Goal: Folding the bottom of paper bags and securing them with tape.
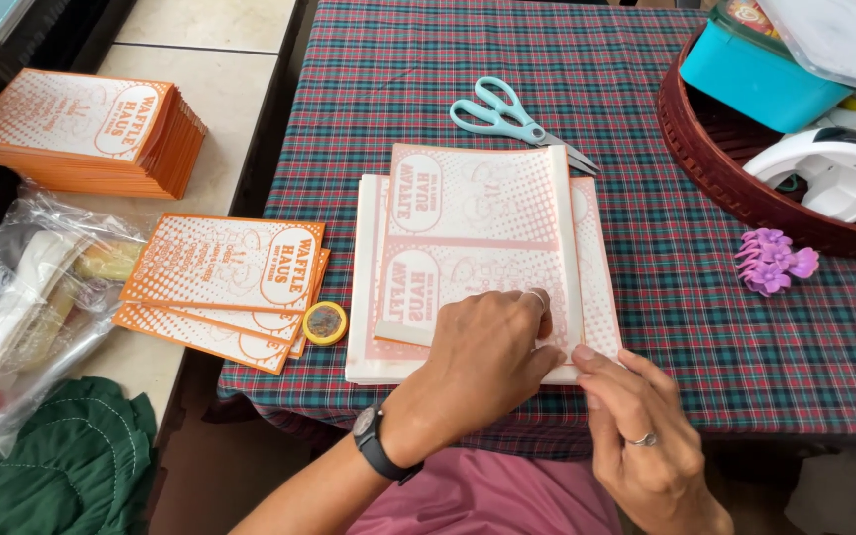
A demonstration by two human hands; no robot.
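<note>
A stack of pale printed paper sheets (pixel 478 228) lies on the plaid tablecloth (pixel 705 327) in front of me, print facing down. My left hand (pixel 482 367), with a black wristwatch, presses flat on the near edge of the top sheet, fingers together. My right hand (pixel 641 436), wearing a ring, touches the stack's near right corner with its fingertips pinching at the sheet edge. Teal-handled scissors (pixel 502 111) lie just beyond the stack.
Orange printed bags: a small fanned pile (pixel 225 282) and a thick stack (pixel 86 129) on the tiled counter at left. A yellow tape roll (pixel 325 322), a purple hair clip (pixel 770 260), a dark woven basket (pixel 735 183) with a teal box, plastic bags and green cloth at left.
</note>
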